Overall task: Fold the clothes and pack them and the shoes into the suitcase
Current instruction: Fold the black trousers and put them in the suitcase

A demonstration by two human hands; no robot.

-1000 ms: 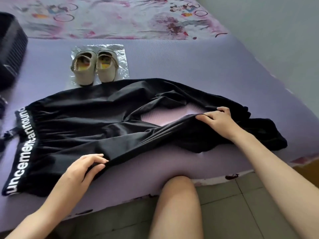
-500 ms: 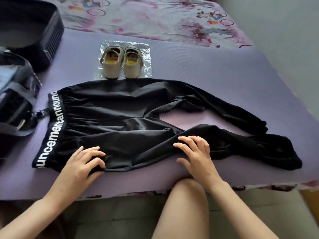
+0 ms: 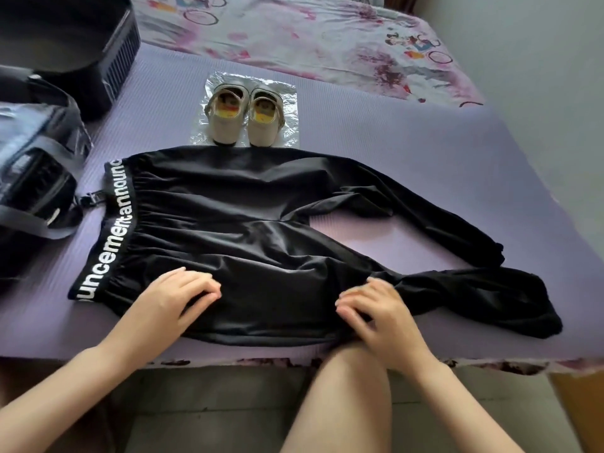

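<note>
One pair of black trousers [image 3: 248, 243] lies spread on the purple mat [image 3: 425, 158], lettered waistband [image 3: 111, 230] to our left, legs splayed rightward. Our left hand [image 3: 170, 302] and right hand [image 3: 376, 315] rest on its near edge, fingers bent; whether they pinch cloth, we cannot tell. One pair of beige shoes [image 3: 243, 120] stands on a plastic sheet [image 3: 287, 93] just beyond. One open black suitcase [image 3: 114, 60] sits far left.
</note>
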